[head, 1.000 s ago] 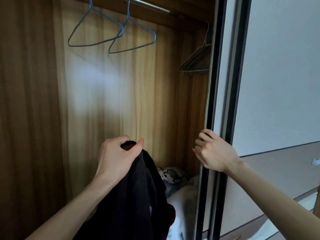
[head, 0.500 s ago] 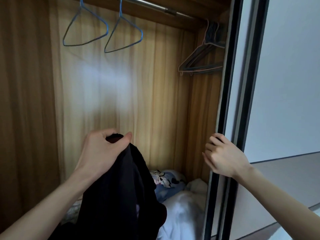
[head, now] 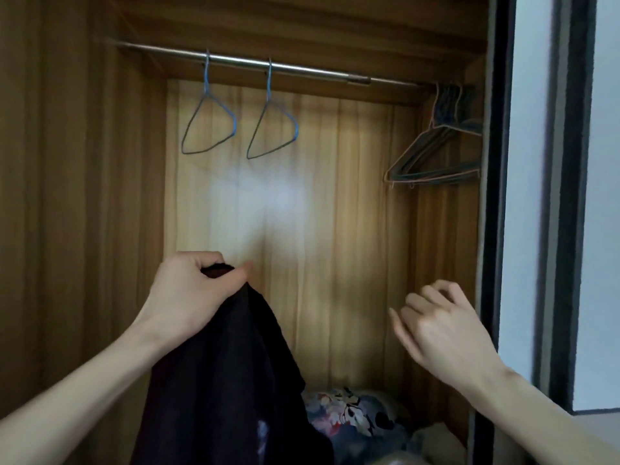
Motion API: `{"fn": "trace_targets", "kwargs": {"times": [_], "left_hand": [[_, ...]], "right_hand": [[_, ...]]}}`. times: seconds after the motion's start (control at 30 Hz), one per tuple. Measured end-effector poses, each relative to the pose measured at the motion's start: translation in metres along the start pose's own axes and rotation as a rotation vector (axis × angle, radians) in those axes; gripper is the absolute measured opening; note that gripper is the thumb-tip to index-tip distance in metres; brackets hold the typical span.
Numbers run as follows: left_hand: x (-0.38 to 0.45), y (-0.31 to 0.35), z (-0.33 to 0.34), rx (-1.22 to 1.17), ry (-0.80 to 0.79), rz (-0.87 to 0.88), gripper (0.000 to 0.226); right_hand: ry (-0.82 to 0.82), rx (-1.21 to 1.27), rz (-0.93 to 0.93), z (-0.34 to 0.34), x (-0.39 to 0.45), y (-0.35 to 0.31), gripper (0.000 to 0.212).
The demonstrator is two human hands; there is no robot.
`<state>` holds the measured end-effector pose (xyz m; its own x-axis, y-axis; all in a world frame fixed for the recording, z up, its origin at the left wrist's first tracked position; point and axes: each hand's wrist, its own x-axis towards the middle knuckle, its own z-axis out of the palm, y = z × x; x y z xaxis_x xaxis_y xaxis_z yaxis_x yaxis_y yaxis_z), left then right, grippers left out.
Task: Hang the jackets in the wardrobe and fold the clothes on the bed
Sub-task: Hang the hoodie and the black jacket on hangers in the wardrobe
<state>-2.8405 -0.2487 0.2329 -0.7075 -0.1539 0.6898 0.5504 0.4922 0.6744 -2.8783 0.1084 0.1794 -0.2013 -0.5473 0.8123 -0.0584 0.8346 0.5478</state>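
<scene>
My left hand (head: 191,292) grips the top of a dark jacket (head: 228,391), which hangs down in front of the open wardrobe. My right hand (head: 439,325) hovers free inside the opening with fingers loosely curled, holding nothing, just left of the sliding door edge (head: 496,229). A metal rail (head: 302,68) runs across the top of the wardrobe. Two bare blue wire hangers (head: 208,125) (head: 271,129) hang from it at the left. A bunch of several dark hangers (head: 443,152) hangs at the right end.
The wardrobe has wooden side walls (head: 84,213) and a lighter back panel (head: 318,229). On its floor lie a patterned fabric bundle (head: 352,417) and pale cloth (head: 436,441). A white wall (head: 604,196) lies to the right of the door frame.
My right hand has let go of the sliding door edge and moved left into the opening. The view has tilted up, showing the rail. My left hand keeps its hold on the jacket.
</scene>
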Motion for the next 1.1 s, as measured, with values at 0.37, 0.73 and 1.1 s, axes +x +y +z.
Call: {"fn": "trace_targets", "kwargs": {"times": [0.37,0.73,1.1], "left_hand": [[0.051,0.017,-0.052,0.189,0.086,0.066,0.060],[0.093,0.014,-0.096,0.316,0.113,0.091,0.058],[0.117,0.003,-0.122,0.362,-0.061,-0.042,0.066]], "right_hand": [[0.318,0.545,0.245,-0.052,0.288,-0.060,0.025],[-0.318,0.533,0.487,-0.013,0.440,-0.103,0.036],[-0.067,1.058,0.799,0.022,0.478,-0.129,0.027]]}}
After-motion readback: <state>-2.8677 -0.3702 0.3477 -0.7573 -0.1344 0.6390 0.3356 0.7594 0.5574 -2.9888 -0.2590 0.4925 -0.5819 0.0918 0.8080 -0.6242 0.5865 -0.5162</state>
